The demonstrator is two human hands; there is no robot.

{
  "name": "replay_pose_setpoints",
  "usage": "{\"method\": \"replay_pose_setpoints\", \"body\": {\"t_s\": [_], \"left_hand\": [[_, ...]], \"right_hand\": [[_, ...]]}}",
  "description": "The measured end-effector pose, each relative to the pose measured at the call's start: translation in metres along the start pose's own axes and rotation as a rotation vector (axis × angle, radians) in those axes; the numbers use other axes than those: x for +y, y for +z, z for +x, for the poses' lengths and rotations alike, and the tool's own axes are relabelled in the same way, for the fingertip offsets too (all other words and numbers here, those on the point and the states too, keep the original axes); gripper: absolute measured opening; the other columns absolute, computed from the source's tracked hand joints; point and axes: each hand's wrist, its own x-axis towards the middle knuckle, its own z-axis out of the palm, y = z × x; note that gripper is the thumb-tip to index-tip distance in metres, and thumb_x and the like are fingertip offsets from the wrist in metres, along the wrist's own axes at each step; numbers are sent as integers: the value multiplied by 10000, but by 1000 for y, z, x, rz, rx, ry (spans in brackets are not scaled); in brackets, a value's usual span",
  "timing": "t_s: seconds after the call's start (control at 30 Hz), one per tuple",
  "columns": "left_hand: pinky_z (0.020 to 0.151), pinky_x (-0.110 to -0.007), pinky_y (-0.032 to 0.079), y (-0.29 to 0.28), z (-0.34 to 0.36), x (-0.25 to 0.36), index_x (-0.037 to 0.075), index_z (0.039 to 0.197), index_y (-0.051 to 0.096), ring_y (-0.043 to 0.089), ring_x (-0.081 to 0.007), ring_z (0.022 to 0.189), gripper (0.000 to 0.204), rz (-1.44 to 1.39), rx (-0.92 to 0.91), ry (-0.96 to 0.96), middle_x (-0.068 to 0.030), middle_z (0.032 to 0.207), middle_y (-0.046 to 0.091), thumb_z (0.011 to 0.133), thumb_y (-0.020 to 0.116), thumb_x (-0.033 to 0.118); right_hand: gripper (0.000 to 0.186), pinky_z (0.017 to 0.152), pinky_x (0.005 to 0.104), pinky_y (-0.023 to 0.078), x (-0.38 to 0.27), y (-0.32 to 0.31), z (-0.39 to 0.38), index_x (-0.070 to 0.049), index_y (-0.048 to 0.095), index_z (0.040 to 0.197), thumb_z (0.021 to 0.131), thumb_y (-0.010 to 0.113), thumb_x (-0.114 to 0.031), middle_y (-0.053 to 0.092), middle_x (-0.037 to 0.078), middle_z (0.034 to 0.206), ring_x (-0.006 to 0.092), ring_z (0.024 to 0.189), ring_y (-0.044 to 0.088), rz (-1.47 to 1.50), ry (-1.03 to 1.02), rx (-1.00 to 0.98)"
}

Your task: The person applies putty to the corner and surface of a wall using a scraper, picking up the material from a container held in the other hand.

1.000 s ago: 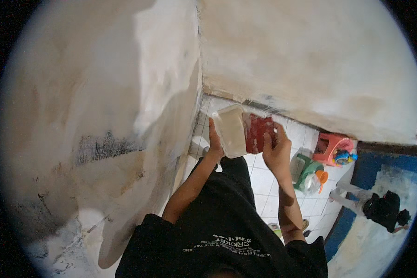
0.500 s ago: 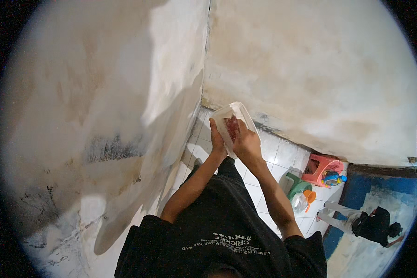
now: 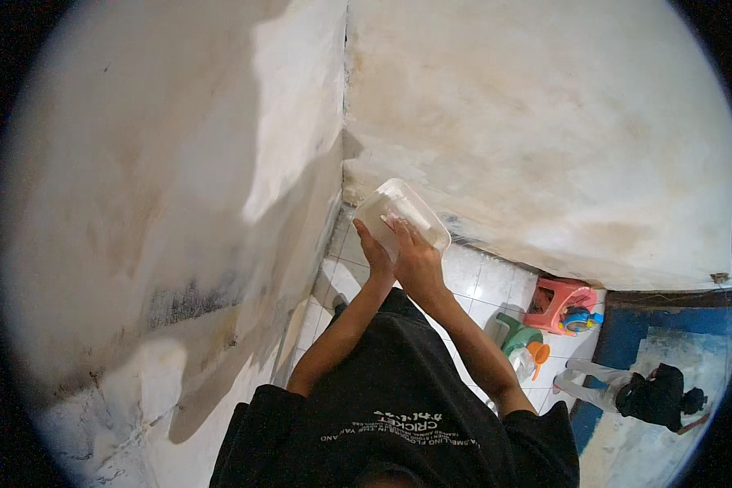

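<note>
A white rectangular plastic tub (image 3: 425, 213) with pale paste or powder in it is held in front of me, near the corner of two walls. My left hand (image 3: 375, 252) grips its near left side, thumb up along the rim and the other fingers hidden beneath. Over the tub's near part reaches my right hand (image 3: 420, 267), fingers pointing into it. A reddish flat spreader (image 3: 389, 220) shows only as a thin, pale-smeared edge at these fingertips; the rest of it is hidden.
Patchy plastered walls (image 3: 496, 130) rise left and ahead. On the white tiled floor (image 3: 464, 268) stand a red plastic stool (image 3: 555, 302), a green stool (image 3: 519, 335) and an orange dipper (image 3: 538, 353). At the far right another person (image 3: 655, 397) reaches toward a partly blue wall.
The spreader's broad red-brown face, visible before, has turned edge-on inside the tub. My right hand has shifted left and the tub has tilted. The view has swung slightly right.
</note>
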Motion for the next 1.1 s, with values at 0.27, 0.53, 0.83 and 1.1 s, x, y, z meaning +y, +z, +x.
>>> {"method": "replay_pose_setpoints", "body": {"t_s": [0.27,0.53,0.83,1.1], "left_hand": [[927,-357,441,-9,10,-10,70,1314,426,536,-242,1089,736,-112,-56,15,-101,1206,541,908,290,668],[982,-371,395,11,2,-9,70,1327,415,503,-250,1151,736,-60,-14,98,-100,1255,518,917,260,661],[1000,-369,381,-8,19,-17,73,1330,411,490,-255,1175,728,-264,-71,-53,-97,1273,509,922,250,653],[1021,-373,363,11,15,-25,81,1351,387,466,-251,1207,698,21,-13,55,-93,1301,492,939,241,625]], "right_hand": [[431,897,427,473,11,19,1,-8,500,1219,805,562,-113,556,224,1205,368,1104,559,-56,-25,-44],[398,821,429,504,5,-8,19,-7,535,1164,779,575,-95,597,213,1140,349,1021,607,42,169,-120],[418,672,459,524,12,-2,28,-21,546,1104,853,579,-354,661,189,882,363,735,655,91,166,-42],[438,655,479,498,50,-16,48,-2,594,1073,639,545,27,645,236,794,401,743,635,86,298,-171]]}}
